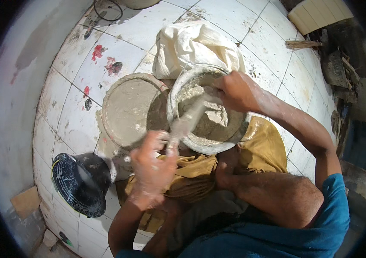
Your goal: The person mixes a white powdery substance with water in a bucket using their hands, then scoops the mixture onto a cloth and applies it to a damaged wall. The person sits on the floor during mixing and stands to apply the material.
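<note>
My left hand (pixel 153 165), coated with grey paste, is closed around the handle end of a grey flat-bladed trowel (pixel 188 121). Motion smears both. The blade slants over the left rim of a bucket (pixel 175 101), which holds lumpy, wet grey cement (pixel 213 118). At the bucket's far right rim is my right hand (pixel 239 91), fingers curled inward close to the blade's far end; what they grip is hidden. Left of the bucket lies a round, shallow pan (pixel 110 94) filled level with smooth grey cement (pixel 129 112).
A white woven sack (pixel 196 45) lies crumpled behind the bucket. To the left, a black bucket (pixel 82 185) is tipped on its side. Ochre cloth (pixel 266 139) spreads around my bare leg. Smudged white tiles (pixel 118 51) cover the floor, and a broom (pixel 303 44) lies far right.
</note>
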A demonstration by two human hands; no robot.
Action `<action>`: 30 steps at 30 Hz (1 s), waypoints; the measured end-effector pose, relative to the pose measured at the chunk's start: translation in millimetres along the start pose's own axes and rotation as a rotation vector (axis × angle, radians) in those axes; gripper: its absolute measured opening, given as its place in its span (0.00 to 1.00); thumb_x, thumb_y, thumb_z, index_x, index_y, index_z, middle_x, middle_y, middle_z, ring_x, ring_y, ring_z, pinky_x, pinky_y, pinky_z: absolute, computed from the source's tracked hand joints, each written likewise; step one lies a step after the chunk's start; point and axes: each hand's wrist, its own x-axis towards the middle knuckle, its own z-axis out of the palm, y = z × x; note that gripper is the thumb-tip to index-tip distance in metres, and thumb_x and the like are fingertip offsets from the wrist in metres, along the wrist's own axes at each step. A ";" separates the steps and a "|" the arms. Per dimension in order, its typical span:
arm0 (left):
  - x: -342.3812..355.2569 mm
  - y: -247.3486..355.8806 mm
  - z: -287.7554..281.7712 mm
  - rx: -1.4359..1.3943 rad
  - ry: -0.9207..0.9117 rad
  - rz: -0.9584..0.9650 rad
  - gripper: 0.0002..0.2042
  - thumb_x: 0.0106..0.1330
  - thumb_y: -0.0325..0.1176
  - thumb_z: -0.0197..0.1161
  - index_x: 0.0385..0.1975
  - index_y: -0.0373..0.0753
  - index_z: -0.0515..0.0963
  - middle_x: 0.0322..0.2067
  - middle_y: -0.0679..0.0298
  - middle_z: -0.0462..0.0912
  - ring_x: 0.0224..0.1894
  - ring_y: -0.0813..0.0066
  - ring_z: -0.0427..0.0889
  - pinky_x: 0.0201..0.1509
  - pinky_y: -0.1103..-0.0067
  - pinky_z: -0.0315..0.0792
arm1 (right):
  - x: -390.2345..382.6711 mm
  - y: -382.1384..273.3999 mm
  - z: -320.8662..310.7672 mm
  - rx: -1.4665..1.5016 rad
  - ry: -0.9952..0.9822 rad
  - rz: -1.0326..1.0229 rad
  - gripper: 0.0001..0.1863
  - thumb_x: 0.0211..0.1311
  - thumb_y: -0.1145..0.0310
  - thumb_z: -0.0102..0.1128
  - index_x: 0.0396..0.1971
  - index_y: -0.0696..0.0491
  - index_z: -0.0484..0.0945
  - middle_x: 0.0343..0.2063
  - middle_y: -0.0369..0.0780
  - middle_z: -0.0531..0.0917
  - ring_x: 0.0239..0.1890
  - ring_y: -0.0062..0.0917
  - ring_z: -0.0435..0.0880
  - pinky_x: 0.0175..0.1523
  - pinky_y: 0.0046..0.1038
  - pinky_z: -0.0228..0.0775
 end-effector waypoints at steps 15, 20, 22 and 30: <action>6.2 -104.0 -39.4 -0.423 0.166 -0.419 0.04 0.62 0.21 0.63 0.34 0.30 0.78 0.40 0.61 0.78 0.37 0.73 0.82 0.32 0.79 0.79 | -36.3 -15.0 73.4 -0.188 -0.315 -0.190 0.11 0.54 0.73 0.63 0.38 0.59 0.82 0.29 0.48 0.87 0.34 0.43 0.89 0.37 0.43 0.82; 13.0 -84.1 -31.9 -0.471 0.124 -0.528 0.12 0.62 0.19 0.60 0.44 0.36 0.74 0.36 0.63 0.82 0.35 0.76 0.80 0.33 0.80 0.76 | 0.3 2.5 51.8 -0.281 -0.114 -0.071 0.11 0.58 0.70 0.63 0.39 0.59 0.84 0.31 0.50 0.88 0.36 0.42 0.91 0.38 0.40 0.85; 9.8 -94.8 -38.4 -0.439 0.087 -0.514 0.06 0.64 0.20 0.62 0.39 0.31 0.78 0.42 0.61 0.79 0.38 0.73 0.82 0.32 0.79 0.80 | 11.5 8.7 46.9 -0.326 -0.032 -0.003 0.09 0.61 0.69 0.64 0.35 0.58 0.85 0.33 0.49 0.88 0.38 0.40 0.91 0.39 0.38 0.86; 2.8 -104.2 -31.7 -0.527 0.161 -0.643 0.15 0.63 0.19 0.66 0.49 0.33 0.76 0.39 0.60 0.81 0.40 0.74 0.82 0.36 0.78 0.81 | -23.4 -39.1 52.7 -0.247 -0.289 -0.179 0.15 0.60 0.71 0.64 0.46 0.57 0.83 0.38 0.50 0.87 0.43 0.40 0.90 0.43 0.39 0.87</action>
